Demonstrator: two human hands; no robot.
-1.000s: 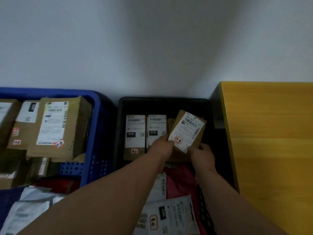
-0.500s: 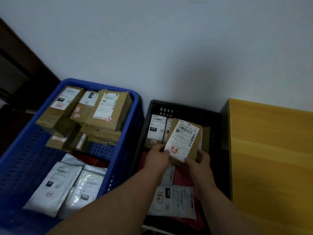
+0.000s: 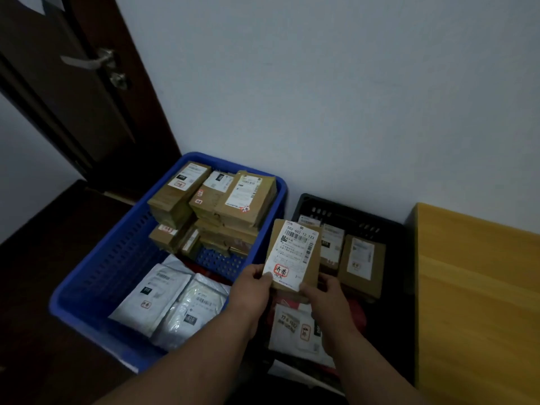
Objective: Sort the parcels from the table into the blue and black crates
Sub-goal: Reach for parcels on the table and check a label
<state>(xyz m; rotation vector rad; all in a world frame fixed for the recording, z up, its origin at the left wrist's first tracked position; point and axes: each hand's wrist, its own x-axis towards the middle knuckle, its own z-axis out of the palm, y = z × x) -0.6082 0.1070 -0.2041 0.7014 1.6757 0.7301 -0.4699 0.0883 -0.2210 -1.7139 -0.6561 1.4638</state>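
Head camera looks down on two hands holding one small cardboard parcel (image 3: 295,255) between them, above the gap where the blue crate (image 3: 96,276) meets the black crate (image 3: 350,209). Left hand (image 3: 252,290) pinches the parcel's lower left corner, thumb on the white shipping label; right hand (image 3: 327,290) grips its lower right edge, fingers curled underneath. The parcel is tilted, label facing up, with a red-ringed stamp near its lower end. In the blue crate, brown cardboard boxes (image 3: 230,197) are stacked at the far end and white poly mailers (image 3: 163,299) lie at the near end. In the black crate, labelled boxes (image 3: 362,264) stand toward the far side, and a white mailer (image 3: 295,328) lies on something red nearer the person. A yellow desk (image 3: 479,287) stands just right of the black crate. A dark door (image 3: 73,92) with a metal handle is at upper left.
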